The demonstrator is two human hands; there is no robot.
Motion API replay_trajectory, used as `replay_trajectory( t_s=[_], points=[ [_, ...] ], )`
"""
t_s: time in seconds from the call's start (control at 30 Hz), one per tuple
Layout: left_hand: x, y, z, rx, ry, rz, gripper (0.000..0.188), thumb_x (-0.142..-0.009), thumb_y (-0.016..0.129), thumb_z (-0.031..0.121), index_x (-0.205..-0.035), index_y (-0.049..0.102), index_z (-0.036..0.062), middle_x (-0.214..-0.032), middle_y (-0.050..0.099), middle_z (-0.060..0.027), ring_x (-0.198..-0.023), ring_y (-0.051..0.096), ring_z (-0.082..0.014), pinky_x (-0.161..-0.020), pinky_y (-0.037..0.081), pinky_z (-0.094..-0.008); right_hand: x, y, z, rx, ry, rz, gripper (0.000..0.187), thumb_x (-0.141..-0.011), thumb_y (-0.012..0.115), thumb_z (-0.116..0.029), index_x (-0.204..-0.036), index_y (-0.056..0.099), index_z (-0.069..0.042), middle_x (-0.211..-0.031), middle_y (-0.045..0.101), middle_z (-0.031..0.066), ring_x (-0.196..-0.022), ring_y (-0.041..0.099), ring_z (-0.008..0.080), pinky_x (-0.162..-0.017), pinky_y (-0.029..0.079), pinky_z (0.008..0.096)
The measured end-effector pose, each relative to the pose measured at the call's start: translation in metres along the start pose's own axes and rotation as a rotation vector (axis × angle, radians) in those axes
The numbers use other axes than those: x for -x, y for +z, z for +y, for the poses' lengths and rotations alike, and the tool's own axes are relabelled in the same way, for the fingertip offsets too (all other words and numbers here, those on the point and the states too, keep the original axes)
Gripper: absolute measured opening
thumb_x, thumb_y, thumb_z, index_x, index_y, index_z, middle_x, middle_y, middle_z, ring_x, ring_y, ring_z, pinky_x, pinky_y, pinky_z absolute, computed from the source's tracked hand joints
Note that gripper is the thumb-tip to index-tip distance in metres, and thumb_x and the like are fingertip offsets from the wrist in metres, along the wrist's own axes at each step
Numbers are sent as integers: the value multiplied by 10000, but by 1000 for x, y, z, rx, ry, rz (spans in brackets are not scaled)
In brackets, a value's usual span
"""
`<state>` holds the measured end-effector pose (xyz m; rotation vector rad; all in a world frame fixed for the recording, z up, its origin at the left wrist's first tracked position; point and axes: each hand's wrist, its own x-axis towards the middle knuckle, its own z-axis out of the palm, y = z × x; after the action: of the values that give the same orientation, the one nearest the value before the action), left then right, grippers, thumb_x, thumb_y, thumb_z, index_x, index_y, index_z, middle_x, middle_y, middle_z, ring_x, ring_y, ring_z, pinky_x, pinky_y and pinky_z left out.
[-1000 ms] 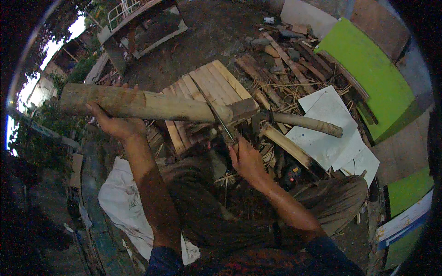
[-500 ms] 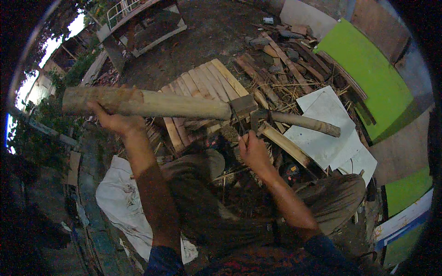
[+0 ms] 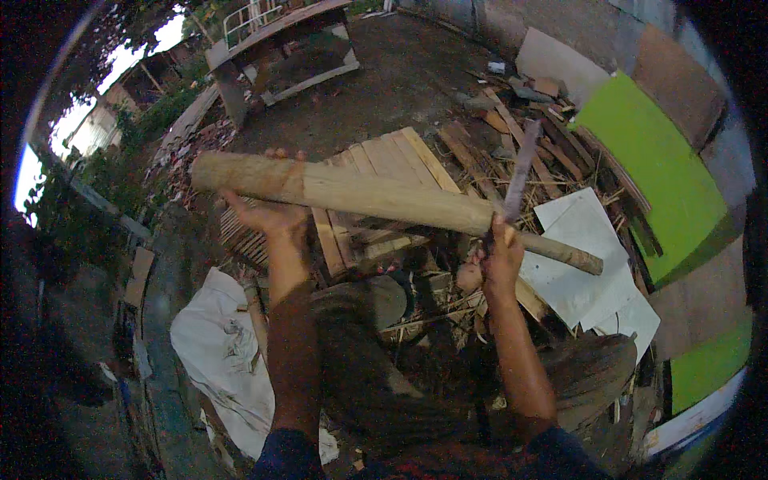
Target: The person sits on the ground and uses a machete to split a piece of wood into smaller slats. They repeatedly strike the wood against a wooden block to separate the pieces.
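A thick, pale wooden club (image 3: 376,192) lies nearly level above my lap, its barkier thick end at the left and a thin handle-like end at the right. My left hand (image 3: 276,216) cradles the thick end from below, fingertips curling over its far side. Beside the point where the wood narrows, my right hand (image 3: 500,260) is closed around the grip of a broad-bladed knife (image 3: 522,172). The blade stands up past the far side of the wood. The grip is mostly hidden by my fingers, and I cannot tell whether they also touch the club.
A slatted wooden panel (image 3: 384,160) lies ahead of my knees. Scrap wood (image 3: 552,136) and white sheets (image 3: 588,240) are to the right, near a green board (image 3: 648,152). A white sack (image 3: 220,344) rests at my left; a wooden table (image 3: 280,48) stands farther back.
The knife blade has swung from lying across the wood's neck to pointing up and away. My right hand has moved up and right, while the club and my left hand shifted right.
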<state>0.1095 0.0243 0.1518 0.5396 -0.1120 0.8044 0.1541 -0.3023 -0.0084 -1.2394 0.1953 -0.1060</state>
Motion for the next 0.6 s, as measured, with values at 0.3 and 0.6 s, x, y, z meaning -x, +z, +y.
replay_trajectory(
  t_s=[0.3,0.6],
  points=[
    [-26,-4,-6,98,140,-81,959,-809,357,920,-1179,614,74,-1019,664,-150,-993,644,-353,-892,515,-564,16,-15,8,-187,-52,-173,339,-925,740,-131,-1187,552,-28,-844,588,29,-605,534,120,-523,479,299],
    [-39,85,19,-447,308,64,715,-942,430,726,-1224,544,79,-989,638,-123,-905,637,-294,-775,560,-517,10,32,22,-180,-315,-116,401,-927,759,-188,-1209,522,-31,-812,618,33,-613,552,104,-544,460,275]
  ],
)
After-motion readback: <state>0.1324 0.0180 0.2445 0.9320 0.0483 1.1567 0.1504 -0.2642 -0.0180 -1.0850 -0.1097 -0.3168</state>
